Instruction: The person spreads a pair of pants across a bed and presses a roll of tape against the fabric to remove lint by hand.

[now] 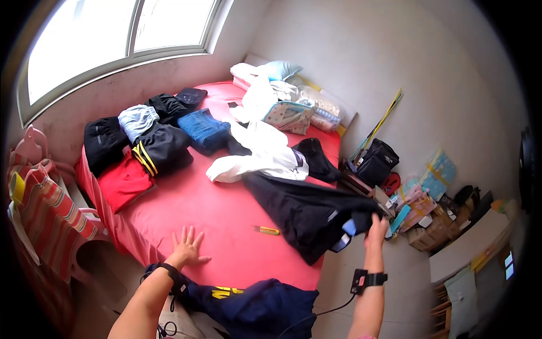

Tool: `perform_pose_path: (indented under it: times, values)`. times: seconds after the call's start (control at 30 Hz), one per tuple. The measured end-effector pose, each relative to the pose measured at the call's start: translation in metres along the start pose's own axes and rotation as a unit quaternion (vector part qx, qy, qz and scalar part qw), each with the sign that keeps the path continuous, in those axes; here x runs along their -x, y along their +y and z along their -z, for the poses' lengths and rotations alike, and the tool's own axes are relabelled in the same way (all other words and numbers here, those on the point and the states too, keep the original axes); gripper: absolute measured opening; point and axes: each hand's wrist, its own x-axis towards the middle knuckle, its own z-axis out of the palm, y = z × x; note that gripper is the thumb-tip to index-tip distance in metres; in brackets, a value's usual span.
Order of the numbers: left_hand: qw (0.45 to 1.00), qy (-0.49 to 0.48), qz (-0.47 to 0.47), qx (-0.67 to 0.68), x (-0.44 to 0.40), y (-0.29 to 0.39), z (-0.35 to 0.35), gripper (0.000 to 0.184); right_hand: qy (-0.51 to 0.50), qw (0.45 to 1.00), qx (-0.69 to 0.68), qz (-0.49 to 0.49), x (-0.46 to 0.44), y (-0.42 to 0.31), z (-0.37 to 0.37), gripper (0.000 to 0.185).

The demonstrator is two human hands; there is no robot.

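My left hand (pixel 189 248) lies flat on the red bedsheet (pixel 164 217), fingers spread, with nothing in it. On the right, my right hand (pixel 375 229) grips one end of a long black garment (pixel 307 212) and lifts it near the bed's edge. Light blue and white patches show on the garment close to that hand; whether it is trousers or a jacket I cannot tell. Its other end rests beside a white top (pixel 262 155). A small yellow-handled tool (pixel 270 230) lies between my hands. Nearest me is a navy garment (pixel 259 305) with yellow letters.
Folded clothes, including blue jeans (pixel 204 130) and a red garment (pixel 124 181), lie along the window side. Pillows and bedding (pixel 288 104) are heaped at the far end. Right of the bed stand a black bag (pixel 377 162) and cardboard boxes (pixel 432 234). A pink chair (pixel 34 144) is left.
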Motion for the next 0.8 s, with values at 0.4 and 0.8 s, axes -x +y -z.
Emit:
perform_pose_path:
  times: [0.4, 0.8]
  values:
    - [1.0, -0.009, 0.015, -0.008, -0.001, 0.002, 0.002, 0.102, -0.053, 0.817, 0.574, -0.002, 0.136, 0.033, 0.034, 0.063]
    - [1.0, -0.004, 0.005, -0.004, -0.004, -0.002, -0.003, 0.104, -0.312, 0.742, 0.592, -0.016, 0.201, 0.081, -0.138, 0.122]
